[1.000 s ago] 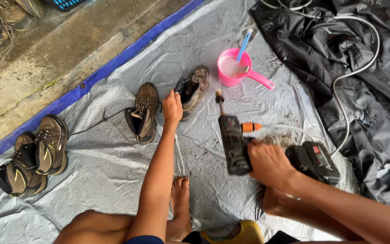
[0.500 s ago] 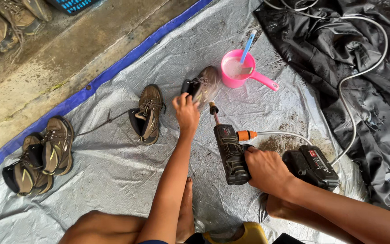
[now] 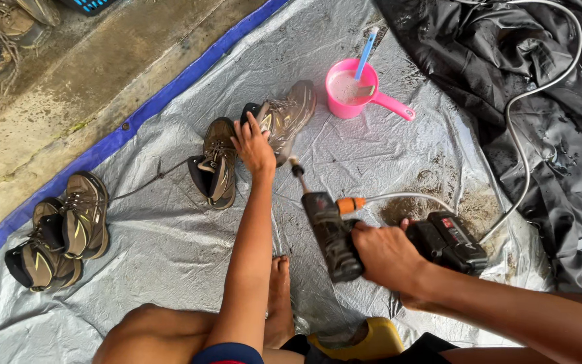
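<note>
My left hand (image 3: 254, 145) reaches forward and grips the collar of a brown hiking boot (image 3: 287, 114) that lies tilted on the grey tarp (image 3: 170, 249). A second brown boot (image 3: 215, 162) stands just left of that hand. My right hand (image 3: 389, 256) holds a black cordless spray gun (image 3: 328, 229) with its nozzle pointing toward the gripped boot. An orange connector (image 3: 350, 203) joins a white hose to the gun.
A pink dipper (image 3: 355, 91) with water and a blue-handled brush stands behind the boots. Another pair of boots (image 3: 58, 232) rests at the left. A black sheet (image 3: 520, 101) with hose covers the right. My bare foot (image 3: 279, 296) and a yellow stool (image 3: 372, 337) are near.
My left hand moved from the nearer boot to the farther one and took hold of it, pulling it upright and closer. The spray gun stayed in my right hand.
</note>
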